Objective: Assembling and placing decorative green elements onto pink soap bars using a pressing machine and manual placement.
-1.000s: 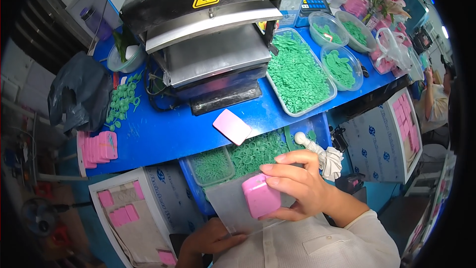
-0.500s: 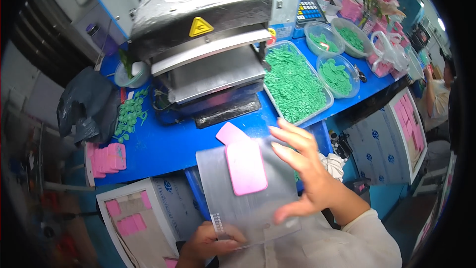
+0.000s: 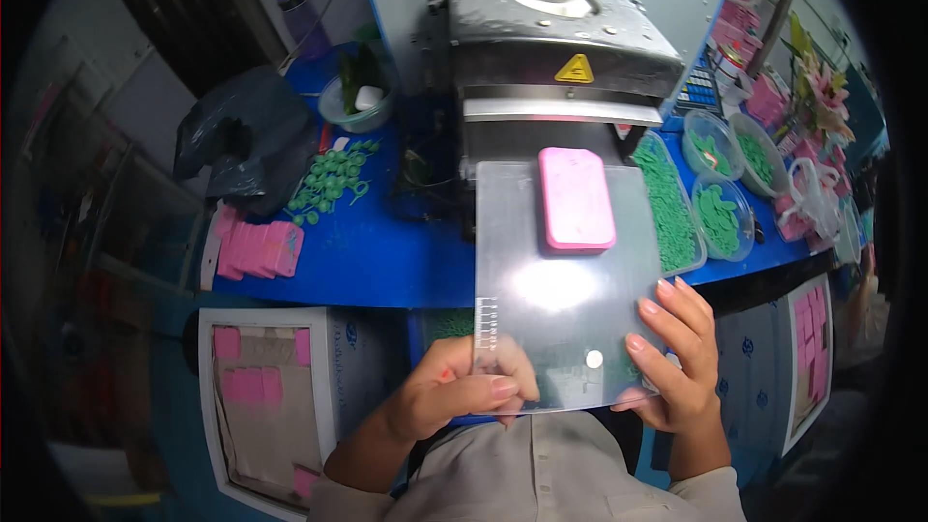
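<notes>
A clear plastic sheet [image 3: 570, 329] extends from my body toward the open gap of a press [image 3: 561, 87]. On its far part lies a pink rounded rectangular slab [image 3: 577, 198]. My left hand [image 3: 454, 382] is closed on the near left corner, thumb on top and fingers showing through the sheet from below. At the near right corner, my right hand [image 3: 681, 358] holds the edge, its fingertips over the rim and its thumb low by the corner. The sheet hides part of the press's lower plate.
A tray of green pieces [image 3: 667, 203] and several clear tubs [image 3: 720, 217] stand right of the press. Pink slabs [image 3: 261, 246], green round pieces [image 3: 333, 179] and a dark bag [image 3: 242, 135] lie left on the blue table [image 3: 358, 242]. A white-framed panel [image 3: 208, 396] stands below left.
The sheet has moved right and forward to the press, now level with the slab near its far edge. My right hand has come from above the sheet to its right edge. The view has turned left.
</notes>
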